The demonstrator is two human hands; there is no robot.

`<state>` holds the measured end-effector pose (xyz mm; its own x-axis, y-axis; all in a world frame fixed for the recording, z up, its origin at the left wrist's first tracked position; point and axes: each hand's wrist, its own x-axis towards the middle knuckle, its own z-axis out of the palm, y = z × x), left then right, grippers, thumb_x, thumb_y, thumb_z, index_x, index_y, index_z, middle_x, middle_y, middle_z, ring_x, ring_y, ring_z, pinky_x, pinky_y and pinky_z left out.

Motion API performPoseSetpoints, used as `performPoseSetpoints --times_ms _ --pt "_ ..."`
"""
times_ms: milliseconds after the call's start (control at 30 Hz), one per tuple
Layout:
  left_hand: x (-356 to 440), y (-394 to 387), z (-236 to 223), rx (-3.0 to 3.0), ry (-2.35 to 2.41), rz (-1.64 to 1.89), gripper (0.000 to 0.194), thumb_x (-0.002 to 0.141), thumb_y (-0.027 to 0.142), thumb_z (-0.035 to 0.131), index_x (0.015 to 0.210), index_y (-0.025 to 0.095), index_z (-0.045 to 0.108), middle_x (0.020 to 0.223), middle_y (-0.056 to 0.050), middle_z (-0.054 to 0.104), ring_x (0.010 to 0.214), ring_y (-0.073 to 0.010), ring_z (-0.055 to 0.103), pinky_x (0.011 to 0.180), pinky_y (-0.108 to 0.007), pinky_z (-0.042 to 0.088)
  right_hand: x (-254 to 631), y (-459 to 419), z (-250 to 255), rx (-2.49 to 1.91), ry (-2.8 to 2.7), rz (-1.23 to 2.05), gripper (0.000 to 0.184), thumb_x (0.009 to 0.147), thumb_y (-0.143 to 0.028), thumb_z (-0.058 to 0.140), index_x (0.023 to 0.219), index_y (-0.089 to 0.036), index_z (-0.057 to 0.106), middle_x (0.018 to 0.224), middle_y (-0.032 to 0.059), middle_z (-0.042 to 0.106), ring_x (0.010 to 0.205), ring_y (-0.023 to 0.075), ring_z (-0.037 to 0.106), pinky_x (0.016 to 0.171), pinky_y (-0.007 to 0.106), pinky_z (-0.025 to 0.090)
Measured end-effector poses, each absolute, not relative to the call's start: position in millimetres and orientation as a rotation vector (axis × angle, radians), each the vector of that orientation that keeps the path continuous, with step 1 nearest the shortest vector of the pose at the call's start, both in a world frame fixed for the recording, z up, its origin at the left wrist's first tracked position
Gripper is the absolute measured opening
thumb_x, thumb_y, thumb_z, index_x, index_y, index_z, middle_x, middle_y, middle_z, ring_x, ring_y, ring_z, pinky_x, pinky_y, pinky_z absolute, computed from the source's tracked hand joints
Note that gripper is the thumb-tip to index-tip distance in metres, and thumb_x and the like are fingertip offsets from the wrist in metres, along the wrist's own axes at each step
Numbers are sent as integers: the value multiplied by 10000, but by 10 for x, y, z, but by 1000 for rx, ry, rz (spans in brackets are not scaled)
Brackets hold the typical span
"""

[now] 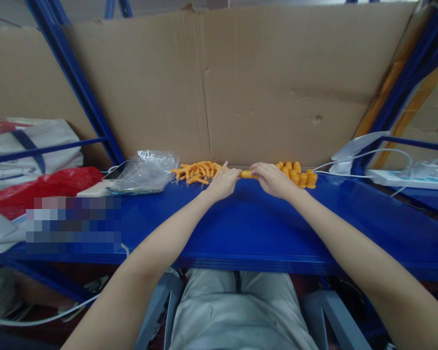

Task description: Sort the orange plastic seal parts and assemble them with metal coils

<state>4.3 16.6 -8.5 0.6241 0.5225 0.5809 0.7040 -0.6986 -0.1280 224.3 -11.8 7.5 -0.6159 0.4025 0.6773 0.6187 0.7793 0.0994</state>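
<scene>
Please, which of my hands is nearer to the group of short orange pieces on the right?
Right. The right hand is beside the short orange pieces, at their left edge; the left hand is farther left, by the branched orange pieces.

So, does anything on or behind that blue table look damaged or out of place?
Only a little: the cardboard behind the blue table has a small dent toward the right, darker than the board around it. The orange branched pieces lie jumbled, but in one heap; nothing looks spilled.
</scene>
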Motion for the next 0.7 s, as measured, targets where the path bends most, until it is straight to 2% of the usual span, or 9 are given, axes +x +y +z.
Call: performPoseSetpoints --times_ms 133,200,300,467,700 --pt "40 173 -81 -2492 -950 -679 265 968 152 388 1130 158 597 1045 -103 717 1037 -238 669 1025 -463 470 2241 -157 102 -881 -2334 -399 271 942 -199 396 1100 -180 614 1135 141 686 1079 267 618 933 415 432" --pt "59 154 -65 -2480 -922 -611 272 968 167 396 1139 135 606 1011 -121 717 997 -252 675 932 -420 504 2203 -171 90 -1003 -2363 -414 298 969 -279 421 1151 -164 627 1146 151 697 1089 282 622 940 426 412" --pt "108 97 -28 -2466 -862 -503 296 956 156 405 1160 105 613 978 -137 715 955 -255 679 888 -392 492 2150 -169 59 -1199 -2392 -437 336 990 -338 445 1199 -158 636 1172 156 708 1113 293 622 941 427 384" --pt "169 6 17 -2458 -886 -400 289 934 126 408 1105 103 640 960 -141 715 945 -259 685 867 -379 480 2133 -141 41 -1279 -2434 -439 297 994 -309 462 1184 -167 641 1134 139 722 1082 280 624 873 384 362" --pt "169 -15 40 -2456 -966 -486 300 969 160 388 1131 102 633 939 -133 718 909 -251 692 837 -369 495 2080 -217 87 -1208 -2367 -768 205 986 -241 465 1078 -155 627 1054 137 713 1000 272 578 836 383 294"
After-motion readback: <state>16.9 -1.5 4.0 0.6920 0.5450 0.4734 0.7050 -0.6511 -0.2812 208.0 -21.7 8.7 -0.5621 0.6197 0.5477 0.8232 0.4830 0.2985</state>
